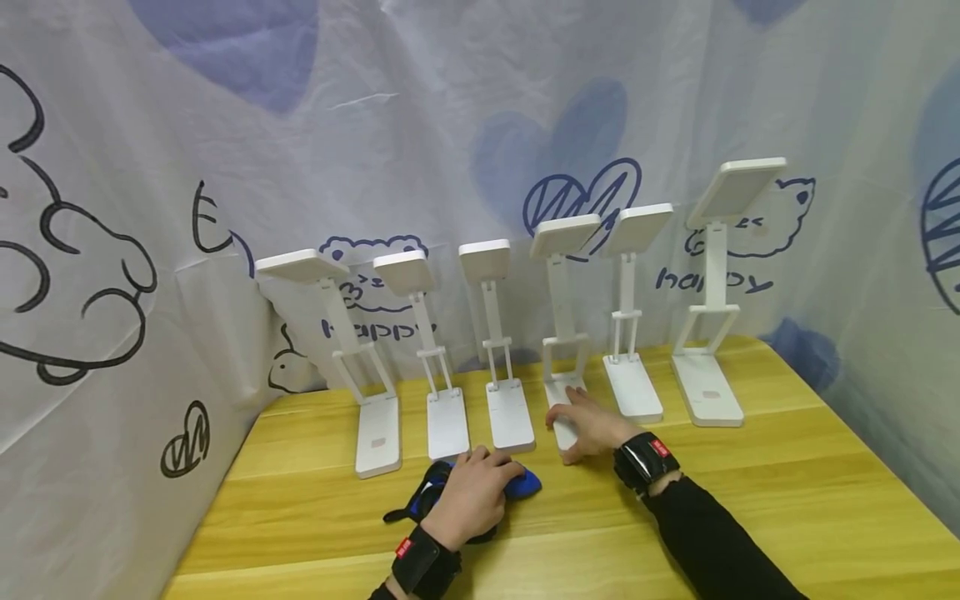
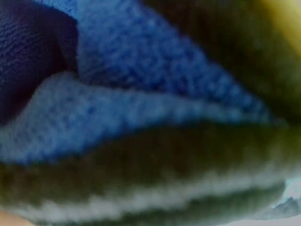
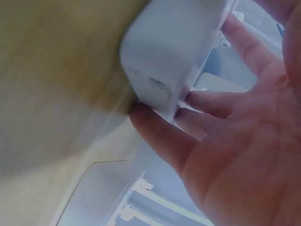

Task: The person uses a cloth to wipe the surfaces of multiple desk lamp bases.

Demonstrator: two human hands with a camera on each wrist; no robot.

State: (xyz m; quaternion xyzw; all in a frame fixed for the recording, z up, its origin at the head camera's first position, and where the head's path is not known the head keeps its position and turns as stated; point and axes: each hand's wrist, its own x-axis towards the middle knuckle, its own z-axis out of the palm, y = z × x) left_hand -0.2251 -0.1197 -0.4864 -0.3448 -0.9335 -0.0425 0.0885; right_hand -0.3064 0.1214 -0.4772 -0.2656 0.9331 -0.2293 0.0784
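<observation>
My right hand (image 1: 591, 423) grips the base of a white folding desk lamp (image 1: 558, 308), fourth from the left in a row. In the right wrist view, its thumb presses the base's end (image 3: 164, 52) near the tabletop while other fingers touch the side and top. My left hand (image 1: 472, 493) lies over a bunched blue and black fabric item (image 1: 525, 485) in front of the row, fingers bent over it. Fuzzy blue cloth (image 2: 136, 52) with darker material fills the left wrist view, where the fingers are hidden.
More white desk lamps stand along the table's back: two smaller ones (image 1: 447, 425) (image 1: 512, 417) in the middle, one (image 1: 378, 437) at far left, two (image 1: 633, 390) (image 1: 708, 392) to the right. A printed curtain (image 1: 420, 167) hangs behind the wooden table (image 1: 300, 517). A black strap (image 1: 397, 515) trails left.
</observation>
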